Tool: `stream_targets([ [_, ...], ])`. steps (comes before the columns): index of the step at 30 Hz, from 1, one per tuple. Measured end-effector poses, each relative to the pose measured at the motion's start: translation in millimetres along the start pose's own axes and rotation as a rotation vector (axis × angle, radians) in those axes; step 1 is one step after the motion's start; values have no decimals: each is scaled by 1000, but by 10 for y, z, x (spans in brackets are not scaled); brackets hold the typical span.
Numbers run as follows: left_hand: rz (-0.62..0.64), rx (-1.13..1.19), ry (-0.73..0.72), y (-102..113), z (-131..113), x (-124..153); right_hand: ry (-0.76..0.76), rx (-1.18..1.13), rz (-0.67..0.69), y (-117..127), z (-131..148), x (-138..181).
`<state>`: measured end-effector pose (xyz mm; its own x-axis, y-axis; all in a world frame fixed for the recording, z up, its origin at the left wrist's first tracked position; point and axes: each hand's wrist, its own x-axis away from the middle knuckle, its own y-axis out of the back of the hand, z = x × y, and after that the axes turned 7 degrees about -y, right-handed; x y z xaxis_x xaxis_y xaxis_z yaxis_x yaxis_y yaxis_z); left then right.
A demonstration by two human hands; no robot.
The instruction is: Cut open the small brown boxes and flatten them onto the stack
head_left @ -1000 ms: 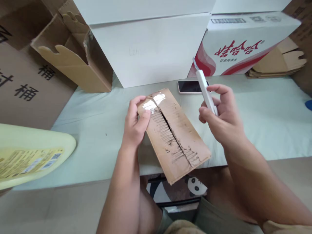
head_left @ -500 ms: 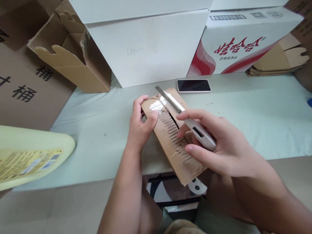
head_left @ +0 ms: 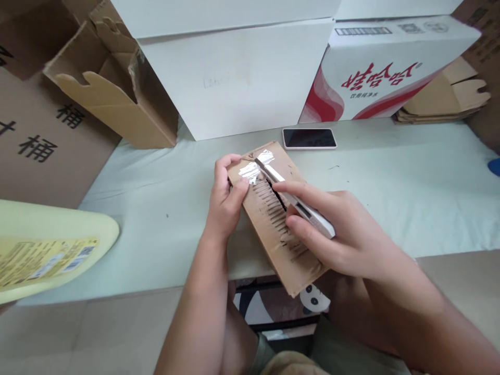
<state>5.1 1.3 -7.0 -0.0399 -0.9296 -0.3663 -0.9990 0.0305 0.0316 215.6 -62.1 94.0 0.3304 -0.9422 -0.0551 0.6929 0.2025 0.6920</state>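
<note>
A small brown cardboard box point(head_left: 269, 234) lies slanted over the front edge of the pale green surface. Its top has a dark slit, a torn corrugated strip and shiny patches of tape point(head_left: 249, 172) near the far end. My left hand point(head_left: 228, 195) grips the box's far left corner, thumb on top and fingers at the side. In my right hand point(head_left: 332, 224) is a utility knife point(head_left: 308, 211) with a light grey handle. Its extended blade points to the far end, with the tip at or just above the box top beside the tape; contact is hard to tell.
Behind the box stand a large white carton point(head_left: 242, 83) and a red-and-white printed carton point(head_left: 375, 78). A phone point(head_left: 309, 138) lies in front of them. An open cardboard box point(head_left: 117, 99) is at the left, a yellow-green bottle point(head_left: 54, 224) nearer, and folded cardboard point(head_left: 445, 99) at the right.
My right hand has brought the knife down and slightly left, so its tip has come from beyond the box's far edge to the tape. My left hand keeps its hold.
</note>
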Motion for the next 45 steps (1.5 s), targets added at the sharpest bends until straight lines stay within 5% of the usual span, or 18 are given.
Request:
stream_targets([
  [12, -37, 21, 26, -27, 13, -35, 54, 161, -2, -73, -7, -51],
  [45, -25, -6, 2, 8, 40, 0, -113, -126, -28, 29, -30, -5],
])
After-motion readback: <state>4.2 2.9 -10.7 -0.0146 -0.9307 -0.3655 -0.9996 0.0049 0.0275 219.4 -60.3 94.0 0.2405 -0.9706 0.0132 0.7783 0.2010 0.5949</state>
